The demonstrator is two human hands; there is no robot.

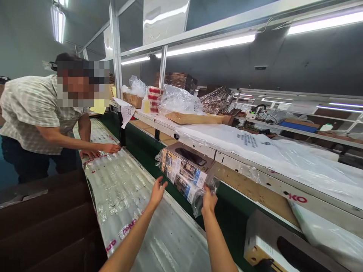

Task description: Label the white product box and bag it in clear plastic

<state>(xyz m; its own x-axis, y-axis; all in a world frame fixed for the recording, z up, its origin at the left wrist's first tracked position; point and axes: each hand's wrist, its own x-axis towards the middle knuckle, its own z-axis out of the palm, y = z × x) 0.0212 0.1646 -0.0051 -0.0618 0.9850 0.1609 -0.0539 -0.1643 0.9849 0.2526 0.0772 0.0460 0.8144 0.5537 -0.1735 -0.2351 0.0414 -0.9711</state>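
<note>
Boxed product (185,170), wrapped in a clear plastic bag (200,202), sits tilted on the green conveyor belt (147,151) just below the edge of the long upper shelf (255,170), as you reach in with both arms. Your right hand (209,200) pinches the loose bag film at the near lower corner of the box, fingers closed on the plastic. Your left hand (157,192) hovers just beside the box's left end, fingers spread and slightly curled, not yet touching it. The step in hand looks like taking hold of the bagged box, one side caught and the other not. The next move calls for your left hand to close on the far end, so the weight rests on the carton rather than on the thin film, which could slip or tear. Across the line, a co-worker (36,113) leans over, both hands (104,149) pressed on a printed plastic sheet (119,185) spread along the side table. Another carton (283,245) lies at lower right.
</note>
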